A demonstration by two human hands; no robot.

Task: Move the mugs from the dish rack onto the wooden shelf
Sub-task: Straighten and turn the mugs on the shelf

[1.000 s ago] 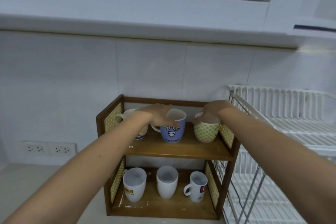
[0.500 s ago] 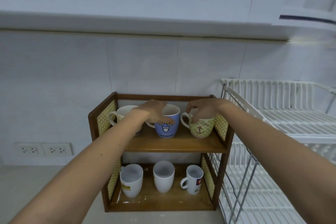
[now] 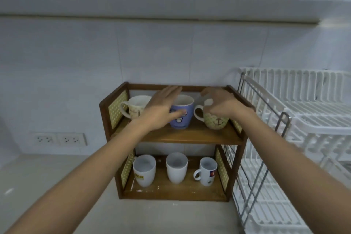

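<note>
The two-tier wooden shelf (image 3: pixel 190 138) stands on the counter against the tiled wall. Its top board holds a cream mug (image 3: pixel 134 107), a blue face mug (image 3: pixel 185 118) and a green anchor mug (image 3: pixel 216 122). My left hand (image 3: pixel 161 108) lies flat beside the blue mug with fingers stretched out and the thumb across its front. My right hand (image 3: pixel 222 103) hovers over the green mug's rim, fingers spread and loose. On the lower board stand a white mug with a yellow label (image 3: pixel 144 170), a plain white mug (image 3: pixel 176 167) and a small white mug (image 3: pixel 207 171).
The white dish rack (image 3: pixel 303 119) with a metal frame stands right next to the shelf on the right; no mugs show in it. Wall sockets (image 3: pixel 58 139) sit at the left. A cabinet underside hangs overhead. The pale counter (image 3: pixel 152 214) runs in front.
Both hands have loosened from the blue and green mugs, fingers spreading. The green mug's handle has turned to the left. The view has drawn back slightly.
</note>
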